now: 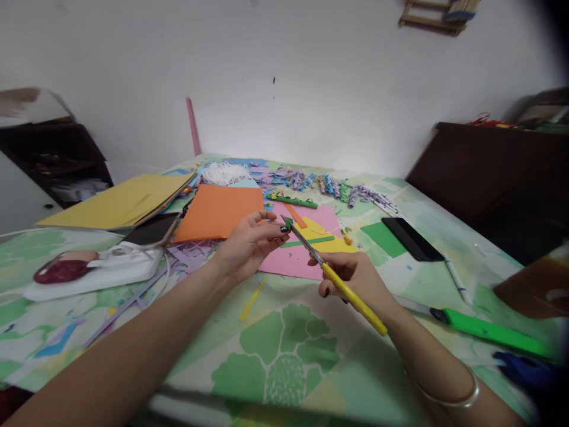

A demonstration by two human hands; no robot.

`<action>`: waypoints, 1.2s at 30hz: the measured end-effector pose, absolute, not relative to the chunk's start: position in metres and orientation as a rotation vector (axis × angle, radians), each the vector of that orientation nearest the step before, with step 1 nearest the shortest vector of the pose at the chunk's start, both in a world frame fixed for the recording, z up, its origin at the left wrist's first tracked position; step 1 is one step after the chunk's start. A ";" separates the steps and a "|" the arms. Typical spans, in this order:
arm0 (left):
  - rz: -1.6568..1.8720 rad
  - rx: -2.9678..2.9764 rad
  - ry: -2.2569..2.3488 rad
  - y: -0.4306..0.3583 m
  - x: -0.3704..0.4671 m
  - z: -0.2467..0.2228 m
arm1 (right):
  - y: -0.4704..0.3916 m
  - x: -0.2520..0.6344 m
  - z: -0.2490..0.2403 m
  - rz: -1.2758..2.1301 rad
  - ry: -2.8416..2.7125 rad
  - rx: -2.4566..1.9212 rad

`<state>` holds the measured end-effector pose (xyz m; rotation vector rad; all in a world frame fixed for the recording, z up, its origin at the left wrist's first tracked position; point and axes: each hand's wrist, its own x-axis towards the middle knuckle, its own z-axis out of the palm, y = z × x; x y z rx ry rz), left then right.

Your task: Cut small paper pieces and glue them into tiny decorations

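My left hand (253,243) pinches a small green paper piece (289,223) between thumb and fingertips, over the pink paper sheet (284,265). Yellow-handled scissors (351,296), seen nearly edge-on, are in my right hand (355,273). Their metal blades slant up to the left, with the tips right by the green piece; I cannot tell whether they touch it. On the pink sheet lie a yellow paper piece (340,242), a thin green strip (311,242) and an orange strip (296,216). Behind them rests a green paper roll (293,201) with small decorations.
Orange sheets (222,210), yellow sheets (120,198) and a white power strip (111,276) lie left. Rightward are a black phone (411,239), a green box cutter (493,332) and a pen (457,281). Curled paper strips (306,178) line the back. Another person's hand (18,101) shows far left.
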<state>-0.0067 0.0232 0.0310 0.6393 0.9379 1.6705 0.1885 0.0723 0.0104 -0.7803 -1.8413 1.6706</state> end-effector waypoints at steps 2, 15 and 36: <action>1.672 0.635 0.942 0.024 -0.007 0.030 | 0.072 0.188 0.009 1.660 -1.834 -0.773; 1.690 0.656 0.930 0.024 -0.007 0.032 | 0.073 0.190 0.003 1.444 -1.998 -0.757; 1.801 1.009 1.138 0.027 -0.015 0.027 | 0.077 0.194 0.004 1.217 -2.098 -0.856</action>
